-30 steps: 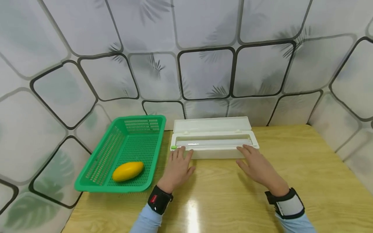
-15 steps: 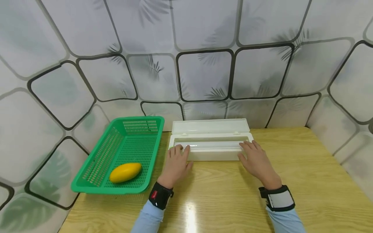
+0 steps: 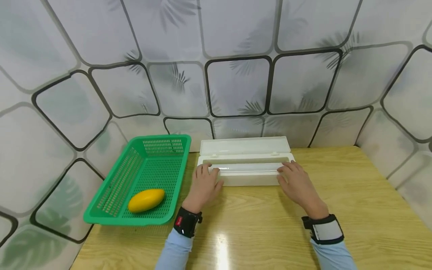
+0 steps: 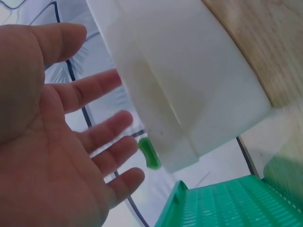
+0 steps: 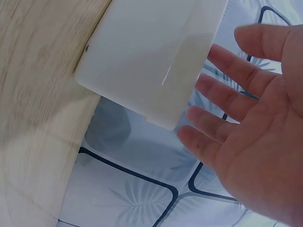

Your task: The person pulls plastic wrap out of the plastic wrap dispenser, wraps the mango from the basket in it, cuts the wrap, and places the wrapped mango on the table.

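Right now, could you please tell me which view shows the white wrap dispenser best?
The head view shows the white wrap dispenser best, because it takes in the open lid, the roll inside and nearly the full length. The left and right wrist views each show only one end, with the roll out of sight.

From my head, one camera looks forward and down over the bench [image 3: 256,232] to the patterned wall [image 3: 236,82]. On each wrist another sits very near, facing the palm side of my left fingers [image 4: 90,90] and of my right fingers [image 5: 241,68], its view strongly tilted. All three views share the white box [image 3: 251,180]; the head and left wrist views share also the green basket [image 3: 160,170].
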`<state>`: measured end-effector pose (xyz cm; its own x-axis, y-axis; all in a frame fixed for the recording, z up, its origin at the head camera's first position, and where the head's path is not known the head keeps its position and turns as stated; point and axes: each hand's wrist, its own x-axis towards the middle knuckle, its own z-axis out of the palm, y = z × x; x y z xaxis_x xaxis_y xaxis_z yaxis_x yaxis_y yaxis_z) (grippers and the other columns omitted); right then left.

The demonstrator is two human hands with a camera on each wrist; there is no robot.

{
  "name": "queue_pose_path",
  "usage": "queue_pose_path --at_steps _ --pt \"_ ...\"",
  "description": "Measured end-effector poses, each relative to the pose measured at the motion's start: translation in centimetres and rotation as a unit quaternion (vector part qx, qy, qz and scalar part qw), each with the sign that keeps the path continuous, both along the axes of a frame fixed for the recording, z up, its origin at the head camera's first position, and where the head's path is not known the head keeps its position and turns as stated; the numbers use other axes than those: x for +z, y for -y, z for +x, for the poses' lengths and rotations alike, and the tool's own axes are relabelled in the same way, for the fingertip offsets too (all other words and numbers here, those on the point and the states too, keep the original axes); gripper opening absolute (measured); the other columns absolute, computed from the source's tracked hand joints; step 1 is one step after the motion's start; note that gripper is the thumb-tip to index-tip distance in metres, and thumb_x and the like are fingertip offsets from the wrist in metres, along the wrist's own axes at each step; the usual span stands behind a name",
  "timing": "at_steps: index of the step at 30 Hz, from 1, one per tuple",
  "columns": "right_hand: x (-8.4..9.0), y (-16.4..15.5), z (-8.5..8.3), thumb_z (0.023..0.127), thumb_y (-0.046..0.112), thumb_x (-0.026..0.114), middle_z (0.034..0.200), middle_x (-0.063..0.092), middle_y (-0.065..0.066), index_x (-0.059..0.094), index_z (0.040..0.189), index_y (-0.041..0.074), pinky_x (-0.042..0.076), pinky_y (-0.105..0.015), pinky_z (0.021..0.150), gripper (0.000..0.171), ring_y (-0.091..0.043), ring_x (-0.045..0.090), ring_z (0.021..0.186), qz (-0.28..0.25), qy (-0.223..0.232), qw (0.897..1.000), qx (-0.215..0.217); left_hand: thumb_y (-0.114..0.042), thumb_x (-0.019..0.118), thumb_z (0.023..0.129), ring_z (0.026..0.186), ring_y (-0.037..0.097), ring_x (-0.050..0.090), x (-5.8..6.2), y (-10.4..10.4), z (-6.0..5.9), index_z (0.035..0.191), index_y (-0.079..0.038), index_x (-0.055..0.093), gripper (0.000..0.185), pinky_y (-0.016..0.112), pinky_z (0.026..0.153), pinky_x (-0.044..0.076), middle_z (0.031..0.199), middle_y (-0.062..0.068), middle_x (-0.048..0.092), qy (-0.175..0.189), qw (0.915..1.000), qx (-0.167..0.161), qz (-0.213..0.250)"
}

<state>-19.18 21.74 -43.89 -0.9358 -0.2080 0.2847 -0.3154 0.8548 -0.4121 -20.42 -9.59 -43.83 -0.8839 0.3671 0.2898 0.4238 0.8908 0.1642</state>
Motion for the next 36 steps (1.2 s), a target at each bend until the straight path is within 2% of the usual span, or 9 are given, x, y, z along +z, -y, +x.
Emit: queue_pose_path --at_steps 3,5,8,11,12,19,23,28,36 --pt "-0.10 0.02 -0.14 0.099 0.011 0.055 0.134 0.053 -0.032 0.062 0.119 -0.008 0.032 -0.067 0.106 0.029 -0.054 0.036 0.134 -0.005 -0.004 1.000 0.009 -0.027 0.061 0.099 0.125 0.044 0.043 0.25 0.30 -0.06 0.121 -0.003 0.057 0.032 0.058 0.105 0.036 0.132 0.024 0.050 0.000 0.9998 -0.018 0.013" --pt "-0.23 0.04 -0.24 0.099 0.011 0.055 0.131 0.055 -0.032 0.060 0.121 -0.010 0.032 -0.066 0.106 0.030 -0.054 0.037 0.133 -0.005 -0.007 1.000 0.015 -0.028 0.056 0.101 0.125 0.042 0.044 -0.13 0.63 -0.27 0.122 -0.003 0.056 0.033 0.056 0.106 0.035 0.129 0.022 0.054 -0.006 0.9996 -0.026 0.010" --pt "-0.41 0.06 -0.31 0.098 0.010 0.055 0.128 0.058 -0.031 0.058 0.123 -0.011 0.034 -0.065 0.106 0.033 -0.054 0.039 0.132 0.003 -0.012 1.000 0.017 -0.026 0.054 0.102 0.122 0.041 0.047 -0.03 0.81 -0.22 0.124 -0.002 0.055 0.032 0.054 0.107 0.036 0.121 0.020 0.059 -0.004 0.9993 -0.035 0.012" --pt "-0.58 0.02 -0.29 0.097 0.010 0.055 0.127 0.058 -0.031 0.057 0.126 -0.011 0.034 -0.065 0.106 0.036 -0.054 0.039 0.132 0.011 -0.012 1.000 0.013 -0.025 0.055 0.102 0.120 0.041 0.048 -0.10 0.87 -0.30 0.125 -0.002 0.055 0.033 0.054 0.107 0.036 0.119 0.019 0.060 -0.004 0.9994 -0.032 0.011" --pt "-0.60 0.03 -0.27 0.097 0.010 0.055 0.128 0.058 -0.031 0.056 0.127 -0.011 0.034 -0.066 0.105 0.036 -0.054 0.039 0.132 0.012 -0.011 1.000 0.013 -0.022 0.059 0.100 0.119 0.042 0.049 0.32 0.76 -0.13 0.124 -0.001 0.056 0.032 0.055 0.106 0.037 0.118 0.020 0.061 0.002 0.9995 -0.029 0.013" --pt "-0.72 -0.04 -0.32 0.097 0.008 0.056 0.128 0.057 -0.032 0.055 0.128 -0.011 0.035 -0.065 0.104 0.037 -0.053 0.041 0.130 0.010 -0.017 1.000 0.016 -0.022 0.062 0.099 0.116 0.038 0.052 0.11 0.87 -0.44 0.123 -0.006 0.056 0.030 0.052 0.104 0.041 0.117 0.016 0.063 -0.009 0.9998 -0.017 0.007" --pt "-0.43 0.05 -0.26 0.096 0.006 0.057 0.126 0.058 -0.031 0.056 0.126 -0.012 0.037 -0.064 0.103 0.035 -0.052 0.044 0.128 0.007 -0.030 0.999 0.020 -0.019 0.061 0.098 0.114 0.038 0.053 0.20 0.90 -0.47 0.114 -0.009 0.056 0.019 0.053 0.103 0.040 0.113 0.015 0.063 -0.007 0.9993 -0.023 0.028" --pt "-0.44 0.09 -0.32 0.096 0.006 0.058 0.127 0.057 -0.031 0.055 0.126 -0.012 0.037 -0.065 0.102 0.035 -0.052 0.043 0.128 -0.001 -0.031 0.999 0.021 -0.019 0.060 0.099 0.111 0.038 0.052 0.20 1.02 -0.53 0.102 -0.008 0.056 0.012 0.052 0.103 0.040 0.106 0.013 0.061 -0.008 0.9994 -0.022 0.026" --pt "-0.75 0.10 -0.34 0.096 0.006 0.058 0.124 0.058 -0.032 0.058 0.121 -0.013 0.036 -0.065 0.103 0.031 -0.053 0.042 0.129 -0.012 -0.035 0.999 0.021 -0.020 0.061 0.099 0.115 0.039 0.052 0.15 1.03 -0.63 0.114 -0.002 0.058 0.024 0.051 0.104 0.040 0.113 0.017 0.061 -0.006 0.9995 -0.019 0.022"
